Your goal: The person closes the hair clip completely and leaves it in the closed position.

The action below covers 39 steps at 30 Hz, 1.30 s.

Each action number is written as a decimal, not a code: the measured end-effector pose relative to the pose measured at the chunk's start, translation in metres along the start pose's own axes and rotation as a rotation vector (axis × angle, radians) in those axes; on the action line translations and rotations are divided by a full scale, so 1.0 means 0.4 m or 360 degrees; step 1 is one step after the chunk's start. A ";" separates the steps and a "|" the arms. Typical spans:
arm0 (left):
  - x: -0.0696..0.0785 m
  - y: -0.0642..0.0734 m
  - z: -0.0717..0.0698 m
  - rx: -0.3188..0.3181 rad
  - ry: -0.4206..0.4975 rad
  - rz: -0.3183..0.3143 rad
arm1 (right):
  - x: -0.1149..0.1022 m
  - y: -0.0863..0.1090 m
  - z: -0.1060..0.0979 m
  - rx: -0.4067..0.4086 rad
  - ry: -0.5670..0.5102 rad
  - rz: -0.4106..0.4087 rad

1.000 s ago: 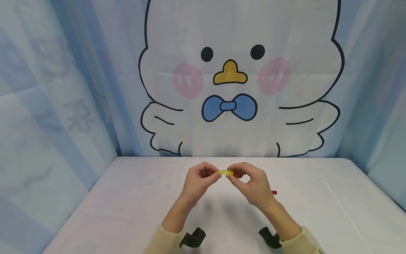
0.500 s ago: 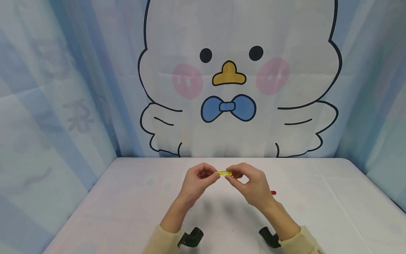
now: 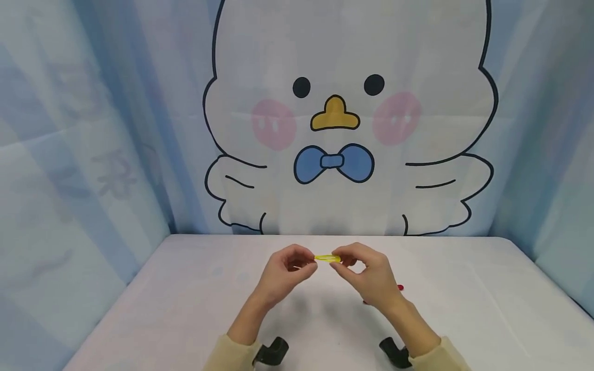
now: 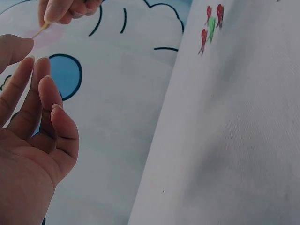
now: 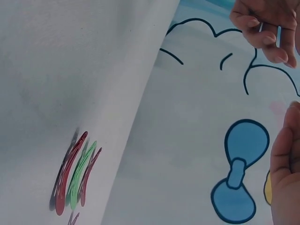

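Observation:
A yellow snap hair clip (image 3: pixel 327 258) is held level above the table, its wide end pinched between the thumb and fingers of my right hand (image 3: pixel 369 274). The thumb and forefinger of my left hand (image 3: pixel 285 274) are parted at its narrow end. From the left wrist, the yellow hair clip (image 4: pixel 41 30) shows as a thin edge by the thumb tip; whether it touches is hard to tell. On the table lie red hair clips (image 5: pixel 70 176) and a green hair clip (image 5: pixel 80 176) side by side. My right forearm mostly hides them in the head view.
The white-covered table (image 3: pixel 185 309) ends at a back edge against a printed curtain (image 3: pixel 334 206) with a cartoon bird. Light blue cloth (image 3: pixel 83 180) hangs on both sides. Dark wrist mounts (image 3: pixel 273 351) stick out at the sleeves.
My left thumb and forefinger have spread and shifted slightly left off the yellow hair clip's narrow end, so more of it shows. My right hand keeps its pinch. The head view has tilted slightly up.

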<state>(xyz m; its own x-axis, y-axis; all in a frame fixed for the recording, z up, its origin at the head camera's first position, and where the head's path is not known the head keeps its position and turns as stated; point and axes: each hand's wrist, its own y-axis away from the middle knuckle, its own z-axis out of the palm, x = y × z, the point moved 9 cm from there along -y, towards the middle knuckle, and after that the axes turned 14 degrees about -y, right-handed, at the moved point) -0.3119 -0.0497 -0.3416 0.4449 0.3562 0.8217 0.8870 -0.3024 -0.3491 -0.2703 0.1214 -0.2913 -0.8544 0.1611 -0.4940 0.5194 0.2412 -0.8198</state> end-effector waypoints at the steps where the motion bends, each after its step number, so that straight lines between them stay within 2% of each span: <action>1: -0.003 0.001 -0.002 0.0000 -0.0018 0.0000 | 0.000 0.001 -0.002 0.0002 -0.0002 0.0002; 10: -0.046 0.025 -0.054 0.0016 -0.0159 -0.0101 | 0.007 0.011 -0.022 -0.0019 0.0004 0.0058; 15: -0.066 0.036 -0.071 -0.0014 -0.0191 -0.0128 | 0.025 0.025 -0.045 -0.0011 -0.0002 0.0211; 21: -0.098 0.049 -0.082 -0.0128 -0.0329 -0.0166 | 0.041 0.045 -0.068 -0.0014 -0.0059 0.0385; 30: -0.138 0.066 -0.117 -0.0204 -0.0468 -0.0221 | 0.066 0.076 -0.103 -0.0044 0.0088 0.0581; 39: -0.149 0.081 -0.159 -0.0207 -0.0503 -0.0231 | 0.077 0.093 -0.138 -0.0069 0.0205 0.0645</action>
<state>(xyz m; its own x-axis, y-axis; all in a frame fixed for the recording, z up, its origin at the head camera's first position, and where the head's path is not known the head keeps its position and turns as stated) -0.3177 -0.1368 -0.3733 0.3497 0.6529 0.6719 0.9296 -0.3310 -0.1622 -0.2766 0.1880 -0.3210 -0.5740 0.3685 -0.7312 0.8152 0.1737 -0.5524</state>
